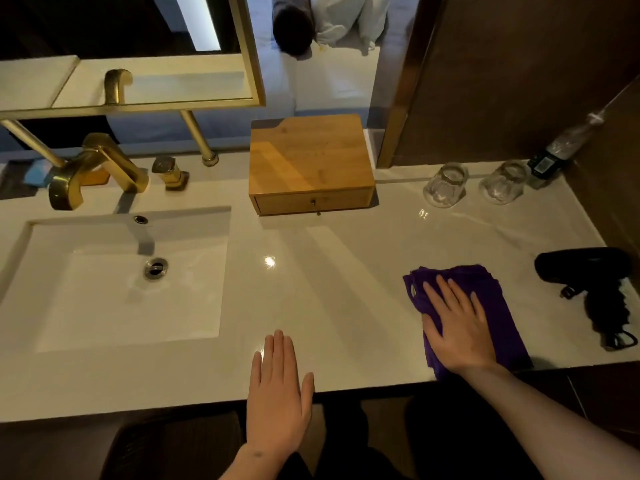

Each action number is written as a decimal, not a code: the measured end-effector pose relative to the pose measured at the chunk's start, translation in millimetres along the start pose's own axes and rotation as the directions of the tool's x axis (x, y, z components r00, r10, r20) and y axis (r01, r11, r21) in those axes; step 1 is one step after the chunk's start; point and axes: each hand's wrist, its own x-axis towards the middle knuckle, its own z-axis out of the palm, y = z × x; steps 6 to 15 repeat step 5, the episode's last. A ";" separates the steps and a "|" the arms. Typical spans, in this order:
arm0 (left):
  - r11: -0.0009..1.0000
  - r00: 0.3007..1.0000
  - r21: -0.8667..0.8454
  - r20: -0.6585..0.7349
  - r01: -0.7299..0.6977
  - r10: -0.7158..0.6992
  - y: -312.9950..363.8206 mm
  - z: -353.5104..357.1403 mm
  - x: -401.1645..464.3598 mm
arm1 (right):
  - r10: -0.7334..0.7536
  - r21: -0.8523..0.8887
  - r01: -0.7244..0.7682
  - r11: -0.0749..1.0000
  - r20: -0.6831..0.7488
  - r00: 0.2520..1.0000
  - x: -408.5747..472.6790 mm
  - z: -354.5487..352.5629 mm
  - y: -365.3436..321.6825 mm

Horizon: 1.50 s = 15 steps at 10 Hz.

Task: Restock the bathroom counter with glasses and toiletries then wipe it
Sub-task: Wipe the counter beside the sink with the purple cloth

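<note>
With two glasses [445, 185] already at two o'clock, we judge restocking done and wiping begun: right hand [457, 327] spread flat on the cloth [498, 299], left hand [277, 393] flat with fingers together on the table [329, 271].

Faucet [93, 168]: gold, angular, behind the sink [114, 282] — a matching gold handle [169, 173] stands just right of it.
Hair dryer [585, 268]: black, lying near the right edge, its coiled cord [609, 317] trailing toward the front.
Mirror frame [249, 53]: gold — mounted above the faucet.
</note>
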 end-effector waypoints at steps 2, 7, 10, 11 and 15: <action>1.000 1.000 -0.008 0.011 -0.008 0.008 1.1 1.6 -3.0 | 0.035 0.027 -0.037 0.999 0.064 0.997 -3.8 -2.7 -7.3; 0.964 0.999 -0.265 -0.013 0.032 -0.037 3.1 -25.4 -30.3 | 0.085 0.592 0.052 0.804 -0.201 0.976 -97.8 -6.7 -56.1; 0.964 0.999 -0.265 -0.013 0.032 -0.037 3.1 -25.4 -30.3 | 0.085 0.592 0.052 0.804 -0.201 0.976 -97.8 -6.7 -56.1; 0.964 0.999 -0.265 -0.013 0.032 -0.037 3.1 -25.4 -30.3 | 0.085 0.592 0.052 0.804 -0.201 0.976 -97.8 -6.7 -56.1; 0.964 0.999 -0.265 -0.013 0.032 -0.037 3.1 -25.4 -30.3 | 0.085 0.592 0.052 0.804 -0.201 0.976 -97.8 -6.7 -56.1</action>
